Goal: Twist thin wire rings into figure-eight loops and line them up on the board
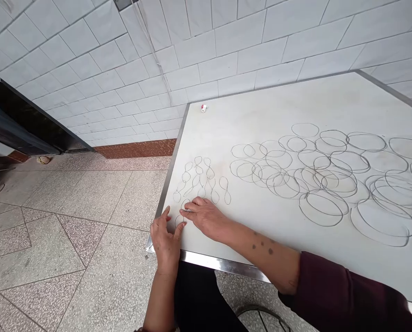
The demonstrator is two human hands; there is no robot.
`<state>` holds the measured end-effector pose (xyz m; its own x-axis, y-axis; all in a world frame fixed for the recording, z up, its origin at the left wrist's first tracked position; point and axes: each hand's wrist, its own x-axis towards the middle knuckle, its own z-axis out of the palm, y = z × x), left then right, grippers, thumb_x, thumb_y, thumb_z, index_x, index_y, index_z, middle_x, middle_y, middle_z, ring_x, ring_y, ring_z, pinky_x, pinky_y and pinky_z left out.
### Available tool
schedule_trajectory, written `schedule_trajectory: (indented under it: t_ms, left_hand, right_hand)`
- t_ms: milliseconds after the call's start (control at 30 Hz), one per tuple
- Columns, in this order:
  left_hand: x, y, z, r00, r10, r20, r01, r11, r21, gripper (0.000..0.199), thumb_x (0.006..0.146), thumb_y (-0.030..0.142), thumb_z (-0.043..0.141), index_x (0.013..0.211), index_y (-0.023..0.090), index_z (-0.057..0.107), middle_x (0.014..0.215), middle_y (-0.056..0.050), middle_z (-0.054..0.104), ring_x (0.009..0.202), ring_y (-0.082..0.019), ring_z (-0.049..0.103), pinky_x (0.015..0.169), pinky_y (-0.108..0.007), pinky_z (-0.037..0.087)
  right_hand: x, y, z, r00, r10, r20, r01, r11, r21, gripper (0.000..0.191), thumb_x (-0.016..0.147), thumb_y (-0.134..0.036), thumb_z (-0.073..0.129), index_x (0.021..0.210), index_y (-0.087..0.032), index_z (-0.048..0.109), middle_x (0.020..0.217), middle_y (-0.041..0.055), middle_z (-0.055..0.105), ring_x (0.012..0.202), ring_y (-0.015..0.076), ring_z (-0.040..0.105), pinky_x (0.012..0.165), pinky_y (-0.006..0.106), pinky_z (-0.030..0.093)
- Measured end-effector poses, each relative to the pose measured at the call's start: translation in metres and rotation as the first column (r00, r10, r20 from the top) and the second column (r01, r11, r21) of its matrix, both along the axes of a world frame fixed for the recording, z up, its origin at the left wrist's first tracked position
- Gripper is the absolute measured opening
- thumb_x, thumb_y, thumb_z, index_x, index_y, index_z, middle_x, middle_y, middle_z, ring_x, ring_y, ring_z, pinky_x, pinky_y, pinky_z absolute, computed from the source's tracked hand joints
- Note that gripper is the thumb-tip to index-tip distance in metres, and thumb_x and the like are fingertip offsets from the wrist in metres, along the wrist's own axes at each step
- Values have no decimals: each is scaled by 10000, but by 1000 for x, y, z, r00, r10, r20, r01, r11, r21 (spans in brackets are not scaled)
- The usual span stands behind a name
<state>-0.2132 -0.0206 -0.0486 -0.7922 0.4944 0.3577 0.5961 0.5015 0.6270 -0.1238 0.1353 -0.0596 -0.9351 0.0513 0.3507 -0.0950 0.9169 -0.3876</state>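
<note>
A thin dark wire bent into a figure eight (179,216) lies at the table's near left corner, between my two hands. My left hand (166,240) has its thumb and fingers on either side of the lower loop. Fingers of my right hand (207,219) press together at the wire's upper part and hide some of it. Just beyond are several more figure-eight wires (212,182) set side by side. One of them (224,190) lies slightly apart to the right.
Many round wire rings (321,207) overlap across the middle and right of the white table (254,110), which has a metal edge. A small red-and-white object (204,108) sits at the far left corner. Behind is a tiled wall (206,69); a stool (261,313) shows below.
</note>
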Motion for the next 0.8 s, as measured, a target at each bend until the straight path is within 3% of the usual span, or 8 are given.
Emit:
schedule_trajectory:
  t_ms: [233,333,500,633,700,800]
  left_hand:
    - [12,-8,-1,994,-56,97,56,998,4,463,853,233,639,1311,253,577,891,-24,708,897,-224,629,870,-409,483]
    - [15,-10,-5,987,-140,-80,137,990,-43,403,909,185,554,1306,240,588,897,-31,726,873,-215,641,837,-392,503]
    - [18,-12,-8,879,-298,-373,228,948,-221,462,942,120,495,1386,244,531,892,-59,732,852,-226,655,827,-396,513]
    - [17,-14,-6,833,-398,-384,291,906,-307,602,946,74,452,1507,260,335,1199,-102,683,1132,-261,612,996,-488,469]
    - [17,-16,-8,821,-446,-357,344,885,-314,631,955,69,426,1535,248,254,1342,-116,607,1229,-251,566,1019,-474,481]
    - [16,-21,-14,817,-468,-338,371,874,-314,634,959,85,434,1539,248,233,1382,-117,580,1267,-238,548,1009,-442,515]
  right_hand:
    - [-1,0,-3,1000,-12,-8,13,1000,20,382,933,-75,502,1293,-186,569,1099,77,634,942,225,452,789,377,389]
    - [0,-2,-1,1000,-14,-18,14,1000,24,358,941,-90,513,1288,-165,566,1096,79,631,953,224,452,794,373,391]
    - [1,-3,1,1000,-17,-19,17,1000,13,222,966,-128,503,1146,-158,628,1071,71,634,957,222,459,782,371,394]
    - [0,-4,0,999,-1,-41,1,1000,-7,169,958,-112,510,1047,-149,649,1125,79,628,994,222,466,813,377,394]
    - [0,-5,-2,999,11,-46,-12,1000,-21,179,964,-114,504,1068,-149,644,1143,88,624,1019,225,468,835,383,392]
    - [0,-6,-5,999,21,-32,-22,999,-35,196,982,-135,479,1094,-155,638,1149,92,617,1034,225,477,840,387,388]
